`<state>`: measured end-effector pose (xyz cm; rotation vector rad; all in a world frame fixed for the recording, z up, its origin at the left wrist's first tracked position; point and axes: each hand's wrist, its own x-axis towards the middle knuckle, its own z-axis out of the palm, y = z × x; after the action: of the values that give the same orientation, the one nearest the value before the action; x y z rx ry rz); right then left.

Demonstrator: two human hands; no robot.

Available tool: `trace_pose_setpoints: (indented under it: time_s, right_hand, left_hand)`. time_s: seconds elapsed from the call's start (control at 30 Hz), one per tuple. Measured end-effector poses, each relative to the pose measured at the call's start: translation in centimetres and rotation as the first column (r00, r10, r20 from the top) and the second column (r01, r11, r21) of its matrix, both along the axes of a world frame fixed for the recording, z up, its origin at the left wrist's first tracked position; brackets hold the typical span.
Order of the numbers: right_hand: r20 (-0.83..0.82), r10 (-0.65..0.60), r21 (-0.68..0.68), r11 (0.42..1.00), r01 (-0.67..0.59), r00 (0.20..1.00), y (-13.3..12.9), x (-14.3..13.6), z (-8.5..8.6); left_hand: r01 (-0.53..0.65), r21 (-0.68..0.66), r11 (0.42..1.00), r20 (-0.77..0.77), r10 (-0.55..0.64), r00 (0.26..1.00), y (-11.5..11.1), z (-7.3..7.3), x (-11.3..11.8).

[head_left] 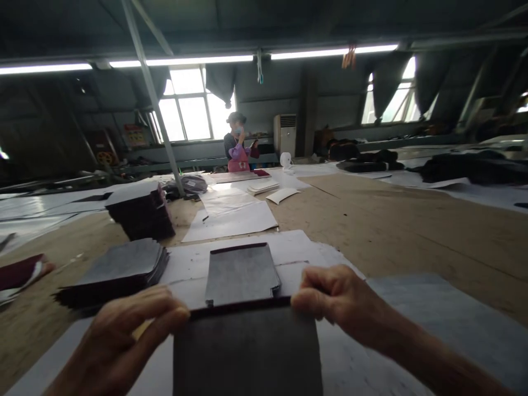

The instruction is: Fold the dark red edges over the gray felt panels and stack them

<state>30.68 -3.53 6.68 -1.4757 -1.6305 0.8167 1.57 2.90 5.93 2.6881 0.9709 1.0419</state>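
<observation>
Dim workshop light falls on a wide counter (412, 231) strewn with white paper. At its near edge the left hand (119, 341) and right hand (334, 300) each pinch a top corner of a dark grey sheet (247, 352), fingers closed on its maroon-edged rim. Just beyond lies a smaller grey piece (241, 273). Left of it sits a grey stack (119, 269), then a dark maroon stack (140, 212). Far across the counter stands a person (237, 144) by the windows.
</observation>
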Motion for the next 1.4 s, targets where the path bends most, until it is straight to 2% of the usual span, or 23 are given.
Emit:
trace_pose_setpoints:
  time_s: [0.07, 0.13, 0.23, 0.3, 0.43, 0.57, 0.67, 0.8, 0.83, 0.9, 0.97, 1.0, 1.07, 1.13, 1.2, 1.27, 1.33, 1.4]
  right_hand:
    - [0.047, 0.022, -0.028, 0.999, -0.021, 0.999, 3.7, 0.4, 0.7]
    - [0.147, -0.021, -0.044, 0.999, 0.028, 0.989, 7.5, 0.7, 0.4]
    - [0.280, -0.166, 0.006, 0.985, 0.172, 0.945, 12.2, 0.5, -1.3]
    - [0.362, -0.279, 0.076, 0.960, 0.270, 0.889, 14.2, 0.3, -2.6]
    - [0.456, -0.400, 0.197, 0.916, 0.348, 0.795, 15.5, 0.0, -4.2]
    - [0.493, -0.428, 0.257, 0.903, 0.343, 0.757, 15.7, 0.0, -4.6]
    - [0.504, -0.440, 0.284, 0.897, 0.339, 0.743, 16.0, 0.0, -4.8]
    - [0.498, -0.419, 0.283, 0.906, 0.315, 0.759, 16.6, 0.2, -5.1]
    - [0.498, -0.411, 0.277, 0.910, 0.308, 0.764, 16.7, 0.3, -5.2]
    - [0.507, -0.390, 0.256, 0.920, 0.297, 0.769, 16.4, 0.3, -5.0]
    - [0.527, -0.360, 0.218, 0.933, 0.287, 0.770, 15.8, 0.0, -4.6]
    - [0.539, -0.340, 0.193, 0.940, 0.280, 0.771, 15.5, -0.1, -4.4]
    - [0.553, -0.300, 0.129, 0.953, 0.275, 0.778, 15.2, -0.1, -4.1]
    - [0.562, -0.296, 0.084, 0.949, 0.303, 0.772, 15.1, 0.4, -3.9]
    - [0.558, -0.321, 0.069, 0.937, 0.342, 0.766, 14.2, 1.5, -3.6]
    - [0.538, -0.350, 0.079, 0.927, 0.367, 0.767, 11.8, 2.9, -3.2]
    - [0.511, -0.376, 0.098, 0.919, 0.382, 0.773, 8.2, 4.8, -2.8]
    - [0.494, -0.412, 0.114, 0.904, 0.413, 0.766, 3.7, 7.1, -2.5]
  left_hand:
    - [-0.048, -0.108, 0.993, -0.032, 0.044, 0.998, 3.4, 0.9, 0.8]
    - [-0.120, -0.150, 0.981, -0.078, 0.109, 0.991, 7.0, 0.7, 1.8]
    - [-0.204, -0.107, 0.973, -0.108, 0.192, 0.975, 11.7, -1.4, 3.6]
    - [-0.267, -0.044, 0.963, -0.085, 0.262, 0.961, 13.5, -3.2, 4.7]
    - [-0.346, 0.068, 0.936, -0.001, 0.347, 0.938, 14.3, -5.8, 5.9]
    - [-0.395, 0.117, 0.911, 0.098, 0.385, 0.918, 14.2, -7.1, 5.9]
    - [-0.436, 0.125, 0.891, 0.152, 0.417, 0.896, 14.5, -7.5, 5.5]
    - [-0.456, 0.203, 0.866, 0.182, 0.424, 0.887, 14.0, -6.8, 6.2]
    - [-0.407, 0.239, 0.882, 0.148, 0.381, 0.913, 13.6, -6.6, 6.8]
    - [-0.228, 0.307, 0.924, -0.021, 0.246, 0.969, 12.7, -6.5, 8.2]
    - [-0.039, 0.339, 0.940, -0.237, 0.125, 0.963, 11.9, -7.0, 9.3]
    - [0.012, 0.339, 0.941, -0.315, 0.101, 0.944, 11.8, -7.5, 9.5]
    - [0.067, 0.358, 0.931, -0.361, 0.072, 0.930, 12.4, -9.0, 9.5]
    - [0.197, 0.378, 0.905, -0.391, -0.037, 0.920, 13.9, -10.5, 9.3]
    - [0.252, 0.381, 0.890, -0.406, -0.084, 0.910, 15.1, -11.5, 9.0]
    - [0.259, 0.373, 0.891, -0.409, -0.093, 0.908, 15.5, -11.6, 8.8]
    - [0.218, 0.349, 0.911, -0.388, -0.072, 0.919, 15.0, -11.2, 8.9]
    - [0.107, 0.327, 0.939, -0.289, -0.009, 0.957, 14.3, -10.6, 9.4]
